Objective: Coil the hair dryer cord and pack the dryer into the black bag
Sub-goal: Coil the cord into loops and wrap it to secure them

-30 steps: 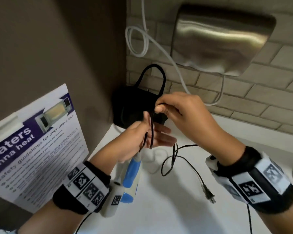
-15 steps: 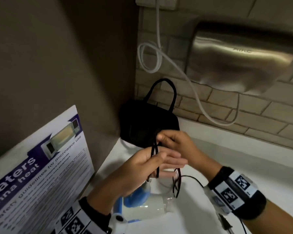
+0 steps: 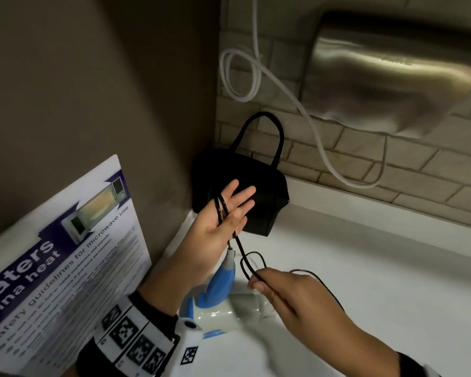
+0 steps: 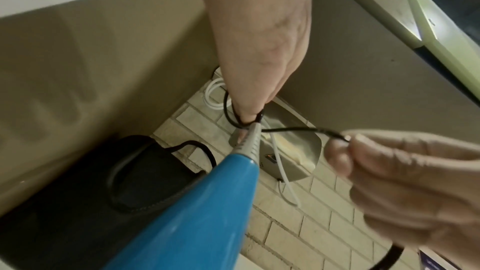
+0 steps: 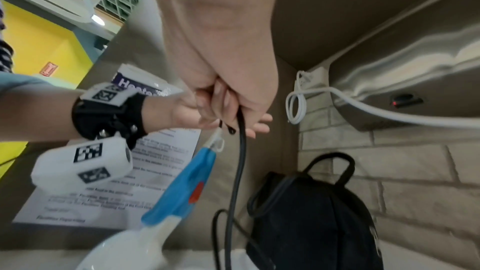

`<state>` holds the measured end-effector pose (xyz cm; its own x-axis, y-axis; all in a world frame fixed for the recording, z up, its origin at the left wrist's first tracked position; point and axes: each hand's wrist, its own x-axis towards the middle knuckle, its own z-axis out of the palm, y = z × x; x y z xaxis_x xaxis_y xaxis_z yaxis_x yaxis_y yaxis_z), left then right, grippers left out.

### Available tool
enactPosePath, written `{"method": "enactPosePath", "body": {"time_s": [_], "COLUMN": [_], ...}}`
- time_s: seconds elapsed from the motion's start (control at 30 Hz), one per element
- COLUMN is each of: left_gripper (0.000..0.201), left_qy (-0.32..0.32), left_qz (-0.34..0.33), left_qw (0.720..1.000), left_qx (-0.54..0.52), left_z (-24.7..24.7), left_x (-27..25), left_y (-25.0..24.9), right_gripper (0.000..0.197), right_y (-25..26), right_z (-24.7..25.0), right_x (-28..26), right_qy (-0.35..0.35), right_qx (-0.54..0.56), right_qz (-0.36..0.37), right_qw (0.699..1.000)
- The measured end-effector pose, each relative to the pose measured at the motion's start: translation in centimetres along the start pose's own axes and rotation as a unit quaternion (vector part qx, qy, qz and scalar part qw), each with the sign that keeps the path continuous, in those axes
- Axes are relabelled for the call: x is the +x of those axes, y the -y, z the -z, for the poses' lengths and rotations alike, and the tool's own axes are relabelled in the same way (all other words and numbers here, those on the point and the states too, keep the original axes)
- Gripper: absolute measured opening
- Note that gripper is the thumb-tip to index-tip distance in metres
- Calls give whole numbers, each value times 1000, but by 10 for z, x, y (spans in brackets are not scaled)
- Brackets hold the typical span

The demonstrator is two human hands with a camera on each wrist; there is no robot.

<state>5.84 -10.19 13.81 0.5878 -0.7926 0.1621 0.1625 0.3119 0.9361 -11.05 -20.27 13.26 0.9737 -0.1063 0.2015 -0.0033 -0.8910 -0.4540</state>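
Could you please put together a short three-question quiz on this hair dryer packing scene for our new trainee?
1. True or false: the hair dryer is already inside the black bag.
2. Which hand pinches the black cord low, near the counter?
3. The loops of cord hang round the fingers of the ___ hand.

Key:
1. False; it lies on the counter.
2. The right hand.
3. Left, fingers straight.

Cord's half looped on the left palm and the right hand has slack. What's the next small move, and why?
Probably bring the right hand up and lay another turn over the left hand. The cord already loops its straight fingers, while slack trails on the counter beside the dryer.
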Motion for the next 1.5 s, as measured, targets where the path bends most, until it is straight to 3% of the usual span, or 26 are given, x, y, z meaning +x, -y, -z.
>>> {"method": "enactPosePath", "body": {"time_s": [0.1, 0.23, 0.4, 0.47, 0.57, 0.63, 0.9, 0.97, 1.07, 1.23, 1.33, 1.43, 1.5], "left_gripper": [50, 46, 30, 42, 79, 89, 48, 41, 36, 35, 35, 33, 35], "left_qy": [4, 39, 76, 97, 169, 203, 270, 265, 220, 165, 169, 169, 161], "left_qz": [20, 62, 111, 140, 173, 180, 195, 183, 155, 132, 131, 127, 135], "left_qw": [999, 996, 986, 984, 970, 962, 943, 946, 960, 974, 976, 977, 977], "left_qx": [33, 51, 95, 48, -5, -5, -26, -39, -72, -87, -48, -1, 23], "left_z": [-6, -15, -29, -32, -28, -24, -19, -20, -18, -19, -23, -28, -31], "left_x": [5, 8, 5, 1, -3, -5, -15, -17, -17, -17, -20, -21, -22], "left_y": [-1, -5, -14, -19, -18, -15, -16, -17, -19, -18, -16, -15, -17], "right_gripper": [23, 9, 25, 24, 16, 18, 27, 27, 10, 36, 34, 48, 30], "right_y": [15, 20, 22, 17, 9, 2, -34, -45, -62, -68, -74, -77, -82], "right_z": [19, 46, 67, 71, 73, 71, 42, 24, -1, -33, -20, -8, -4], "right_x": [-2, 11, 39, 50, 65, 74, 92, 86, 66, 31, 27, 27, 31], "right_qy": [-21, -114, -143, -158, -174, -176, -134, -115, -51, 23, -17, -65, -105], "right_qx": [-35, -65, -81, -91, -88, -73, 23, 29, 32, -18, -6, -19, -34], "right_qz": [0, -6, 14, 24, 31, 32, 0, -21, -71, -127, -154, -158, -178], "right_qw": [999, 991, 986, 983, 980, 981, 991, 993, 996, 992, 988, 985, 978]}}
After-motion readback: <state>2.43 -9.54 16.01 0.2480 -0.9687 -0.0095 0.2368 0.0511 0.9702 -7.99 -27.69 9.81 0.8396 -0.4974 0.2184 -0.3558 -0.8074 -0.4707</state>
